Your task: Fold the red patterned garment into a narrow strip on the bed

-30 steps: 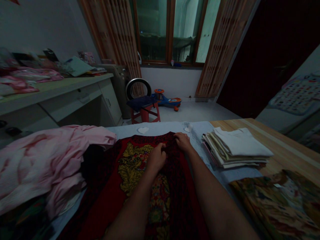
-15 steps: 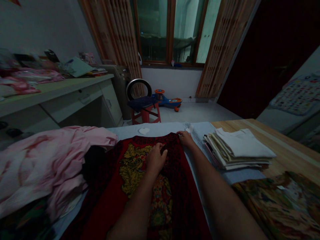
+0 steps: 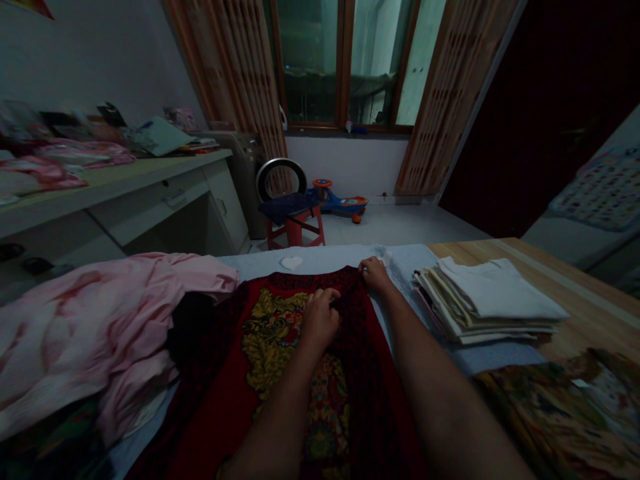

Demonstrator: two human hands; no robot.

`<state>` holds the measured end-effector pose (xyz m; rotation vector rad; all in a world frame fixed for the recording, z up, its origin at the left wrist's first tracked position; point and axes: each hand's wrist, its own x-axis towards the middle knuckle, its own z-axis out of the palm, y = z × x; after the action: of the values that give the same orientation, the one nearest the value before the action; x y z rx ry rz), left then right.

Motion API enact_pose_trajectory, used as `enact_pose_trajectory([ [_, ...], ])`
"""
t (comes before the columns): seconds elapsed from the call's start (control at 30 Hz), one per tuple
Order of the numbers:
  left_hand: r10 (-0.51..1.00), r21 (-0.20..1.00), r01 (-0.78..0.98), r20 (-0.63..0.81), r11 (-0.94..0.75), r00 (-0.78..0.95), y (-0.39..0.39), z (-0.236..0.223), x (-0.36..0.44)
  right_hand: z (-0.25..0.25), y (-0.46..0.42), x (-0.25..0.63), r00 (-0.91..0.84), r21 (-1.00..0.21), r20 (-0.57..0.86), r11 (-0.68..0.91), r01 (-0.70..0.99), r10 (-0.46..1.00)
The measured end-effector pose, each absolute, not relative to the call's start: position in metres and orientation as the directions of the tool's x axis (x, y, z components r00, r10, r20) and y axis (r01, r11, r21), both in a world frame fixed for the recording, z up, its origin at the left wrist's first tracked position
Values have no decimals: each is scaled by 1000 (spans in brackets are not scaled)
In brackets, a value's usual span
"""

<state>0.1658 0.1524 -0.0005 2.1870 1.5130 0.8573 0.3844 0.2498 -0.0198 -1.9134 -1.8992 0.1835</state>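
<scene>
Red patterned cloth (image 3: 285,373) lay spread flat in front of me on a pale blue sheet (image 3: 320,259), its far edge pointing away from me. Print: gold scroll motif on red, multicoloured medallion lower down, dark border along the sides and top.

Left hand (image 3: 320,319) sat on the cloth just right of the gold motif, near the far edge, fingers curled and closed on a small bunch of the dark border. Right hand (image 3: 375,275) was at the far right corner, fingers bent over and pinching the edge. Neither hand was spread open. The two were near each other, not touching.

To the right of the cloth, a stack of folded clothes (image 3: 487,300) sat with a white piece on top, partly on the sheet, beside the bare wood of the tabletop (image 3: 590,287). Floral fabric (image 3: 560,420) lay at the lower right corner. Crumpled pink fabric (image 3: 85,327) was heaped against the left side of the red cloth, with a dark fold between them. Small white heart-shaped piece (image 3: 291,263) lay on the sheet just beyond the far edge.

Farther off: white desk (image 3: 150,200) with pink cloth and papers on it, red stool (image 3: 295,230) under a dark blue cloth, blue and orange ride-on toy (image 3: 340,203) below the window (image 3: 345,67).
</scene>
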Motion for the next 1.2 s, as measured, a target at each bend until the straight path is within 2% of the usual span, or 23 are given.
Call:
enact_pose_trajectory([
  [0.2, 909, 596, 687, 296, -416, 294, 152, -2, 168, -17, 254, 388, -10, -413, 239, 112, 904, 971],
  [0.37, 915, 624, 671, 304, -400, 264, 151, 1, 168, -20, 259, 394, -65, -438, 223, 159, 885, 973],
  [0.63, 956, 670, 682, 202, -292, 211, 152, 4, 169, -27, 266, 397, -87, -444, 234, 186, 877, 968],
  [0.73, 972, 638, 734, 148, -233, 180, 151, 1, 169, -28, 267, 397, -86, -452, 238, 189, 872, 967],
  [1.0, 973, 511, 828, 110, -229, 201, 150, 3, 171, -28, 265, 401, -83, -511, 253, 206, 835, 964],
  [1.2, 957, 424, 858, 164, -289, 241, 146, 8, 173, -28, 266, 398, -88, -514, 256, 213, 831, 963],
])
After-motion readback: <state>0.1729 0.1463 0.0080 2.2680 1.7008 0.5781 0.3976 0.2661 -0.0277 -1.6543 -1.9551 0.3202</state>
